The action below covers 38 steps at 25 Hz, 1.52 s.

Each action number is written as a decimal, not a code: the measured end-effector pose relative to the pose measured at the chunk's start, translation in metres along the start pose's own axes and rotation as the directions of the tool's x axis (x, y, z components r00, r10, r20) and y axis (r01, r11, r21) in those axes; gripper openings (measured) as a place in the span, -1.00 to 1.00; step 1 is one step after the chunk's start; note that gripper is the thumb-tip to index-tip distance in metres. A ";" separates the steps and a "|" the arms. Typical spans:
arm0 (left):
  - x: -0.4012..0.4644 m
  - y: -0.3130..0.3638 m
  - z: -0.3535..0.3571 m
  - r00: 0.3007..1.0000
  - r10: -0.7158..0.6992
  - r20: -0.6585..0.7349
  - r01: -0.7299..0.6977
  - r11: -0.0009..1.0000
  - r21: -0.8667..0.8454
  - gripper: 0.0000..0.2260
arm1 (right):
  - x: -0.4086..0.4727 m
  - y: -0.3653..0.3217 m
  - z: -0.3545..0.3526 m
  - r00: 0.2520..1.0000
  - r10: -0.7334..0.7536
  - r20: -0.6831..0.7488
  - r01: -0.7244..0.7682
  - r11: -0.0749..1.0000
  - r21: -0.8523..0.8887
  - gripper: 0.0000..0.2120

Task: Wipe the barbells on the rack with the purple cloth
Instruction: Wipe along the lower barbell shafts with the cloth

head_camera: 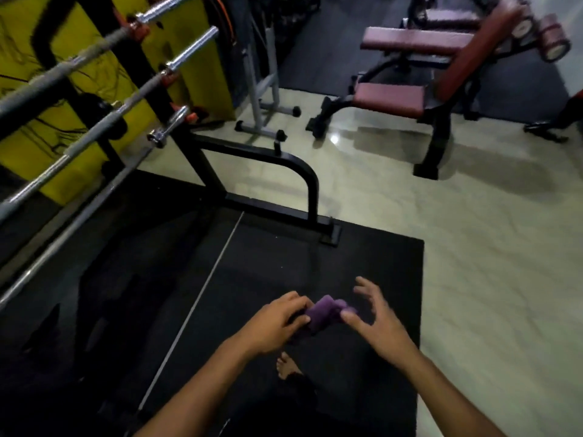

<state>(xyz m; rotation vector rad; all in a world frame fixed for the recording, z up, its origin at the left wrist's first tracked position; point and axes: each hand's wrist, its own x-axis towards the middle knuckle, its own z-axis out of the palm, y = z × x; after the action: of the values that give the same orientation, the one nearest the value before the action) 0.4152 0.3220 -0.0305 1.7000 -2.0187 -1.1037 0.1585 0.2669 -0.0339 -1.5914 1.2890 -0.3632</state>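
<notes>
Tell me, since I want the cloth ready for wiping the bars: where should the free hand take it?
Probably the bunched end of the cloth, sticking out rightward from the left hand. The right hand, open beside it, can close in from the right.

Low in the view, the left hand (277, 323) grips a bunched purple cloth (325, 313) with curled fingers, while the right hand (375, 320) sits just beside it, fingers spread and loosely bent, thumb tip at the cloth's edge. Both hang over a black mat (347, 263), with a bare foot (287, 367) below them. At upper left, several steel barbells (94, 134) lie stacked on a black rack (303, 171) before a yellow wall (28, 152), and a maroon bench (391, 99) stands on the pale floor (489, 247) at upper right.
</notes>
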 end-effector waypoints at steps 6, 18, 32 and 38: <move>0.072 -0.035 -0.110 0.999 0.037 -0.033 -0.034 0.996 0.086 -0.73 | 0.133 -0.089 -0.017 0.951 -0.236 0.199 0.260 0.960 -0.103 -0.89; 0.212 -0.087 -0.266 0.938 -0.240 -0.252 0.206 0.966 -0.153 -0.73 | 0.381 -0.178 -0.045 0.912 -0.339 0.231 0.302 0.936 0.179 -0.84; 0.249 -0.256 -0.490 0.694 -0.386 -0.607 0.324 0.921 -0.216 -0.62 | 0.619 -0.346 0.086 0.825 -0.049 0.563 -0.198 0.908 0.369 -0.63; 0.277 -0.341 -0.599 0.777 -0.260 -0.573 0.338 0.941 0.032 -0.56 | 0.714 -0.409 0.093 0.939 -0.038 0.341 -0.127 0.885 0.448 -0.24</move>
<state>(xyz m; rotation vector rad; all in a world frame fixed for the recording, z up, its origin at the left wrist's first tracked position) 0.9714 -0.1616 0.0620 2.1537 -1.5017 -0.4452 0.7272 -0.3331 0.0199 -1.1482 0.8845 -0.3204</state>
